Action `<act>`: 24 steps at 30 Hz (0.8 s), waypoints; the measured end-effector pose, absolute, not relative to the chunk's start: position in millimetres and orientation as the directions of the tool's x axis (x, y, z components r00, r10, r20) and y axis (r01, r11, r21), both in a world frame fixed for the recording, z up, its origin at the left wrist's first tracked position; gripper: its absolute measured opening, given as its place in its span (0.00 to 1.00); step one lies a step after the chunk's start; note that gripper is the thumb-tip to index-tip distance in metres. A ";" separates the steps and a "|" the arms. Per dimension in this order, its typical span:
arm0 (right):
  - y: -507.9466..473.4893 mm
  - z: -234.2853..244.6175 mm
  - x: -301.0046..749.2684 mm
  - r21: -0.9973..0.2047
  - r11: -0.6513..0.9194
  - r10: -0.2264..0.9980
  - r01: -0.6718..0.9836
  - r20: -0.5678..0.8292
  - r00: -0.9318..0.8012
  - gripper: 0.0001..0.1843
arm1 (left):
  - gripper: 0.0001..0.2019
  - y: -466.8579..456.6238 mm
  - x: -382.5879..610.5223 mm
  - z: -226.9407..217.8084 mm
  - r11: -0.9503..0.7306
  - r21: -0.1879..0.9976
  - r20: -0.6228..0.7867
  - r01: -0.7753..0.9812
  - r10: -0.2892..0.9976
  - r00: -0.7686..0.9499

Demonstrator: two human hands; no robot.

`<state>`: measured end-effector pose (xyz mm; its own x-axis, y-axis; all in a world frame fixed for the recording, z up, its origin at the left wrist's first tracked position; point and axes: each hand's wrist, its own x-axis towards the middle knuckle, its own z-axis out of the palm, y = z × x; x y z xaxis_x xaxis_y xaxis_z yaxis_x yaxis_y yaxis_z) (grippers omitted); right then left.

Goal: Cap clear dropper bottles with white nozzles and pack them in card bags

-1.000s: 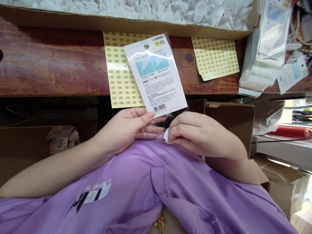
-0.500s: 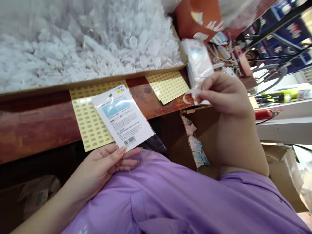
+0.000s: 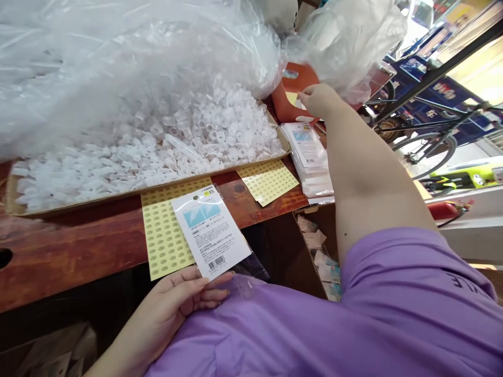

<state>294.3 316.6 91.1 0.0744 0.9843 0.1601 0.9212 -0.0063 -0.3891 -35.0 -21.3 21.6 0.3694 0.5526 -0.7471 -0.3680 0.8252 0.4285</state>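
Note:
My left hand [image 3: 176, 301] pinches the lower edge of a white printed card in a plastic sleeve [image 3: 212, 235], thumb on top. Blue pictures, small print and a barcode show on the card, and a dark flap extends past its right lower edge. The card partly covers a yellow sticker sheet [image 3: 161, 235]. Off to the upper right, my right hand [image 3: 320, 99] is at an orange bin [image 3: 281, 102], fingertips pinched over its opening. A small white strip [image 3: 299, 104] shows at those fingertips, partly hidden.
A shallow cardboard tray [image 3: 78, 207] holds many small white plastic parts [image 3: 165, 152] under a see-through plastic bag [image 3: 129, 47]. Another sticker sheet [image 3: 269, 180] and a stack of packaged cards [image 3: 308, 152] lie on the wooden table [image 3: 106, 251]. Below stands a cardboard box [image 3: 291, 246] with packets inside.
My right hand has moved up and away with the curled white strip, from above the table edge to the orange bin. My left hand keeps its hold on the card. The view has shifted.

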 end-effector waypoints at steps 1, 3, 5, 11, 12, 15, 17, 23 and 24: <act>318.5 89.4 296.6 -0.376 -0.012 0.984 0.926 0.161 0.079 0.11 | 0.09 -20.8 -35.6 22.2 0.827 0.427 -0.745 -0.365 0.550 0.376; 320.8 89.1 301.2 -0.365 -0.036 0.976 0.930 0.186 0.111 0.15 | 0.07 -19.4 -35.8 25.2 0.827 0.437 -0.745 -0.353 0.553 0.372; 320.0 92.9 305.9 -0.352 -0.082 0.956 0.932 0.235 0.173 0.14 | 0.06 -17.7 -35.1 29.0 0.827 0.453 -0.748 -0.334 0.556 0.363; 282.6 108.1 312.8 -0.265 -0.123 0.850 0.956 0.470 0.239 0.21 | 0.07 -16.2 -30.7 30.6 0.824 0.472 -0.720 -0.312 0.565 0.402; 271.0 108.2 310.8 -0.243 -0.091 0.851 0.966 0.485 0.202 0.21 | 0.09 -16.9 -29.4 29.4 0.820 0.472 -0.711 -0.324 0.571 0.409; 224.8 102.7 292.6 -0.127 0.268 0.834 0.955 0.527 -0.164 0.18 | 0.11 -19.9 -25.7 24.9 0.807 0.462 -0.686 -0.368 0.588 0.428; 181.5 96.6 269.6 -0.068 0.632 0.700 0.772 0.478 -0.532 0.16 | 0.09 -22.2 -23.8 22.4 0.798 0.457 -0.679 -0.394 0.599 0.425; 47.8 81.2 195.3 -0.183 0.969 0.192 0.169 0.118 -0.974 0.18 | 0.09 -30.0 -20.8 20.7 0.752 0.451 -0.622 -0.480 0.651 0.436; 36.8 78.8 189.0 -0.145 0.977 0.172 0.154 0.116 -0.978 0.14 | 0.09 -31.3 -20.7 20.4 0.745 0.450 -0.608 -0.493 0.660 0.442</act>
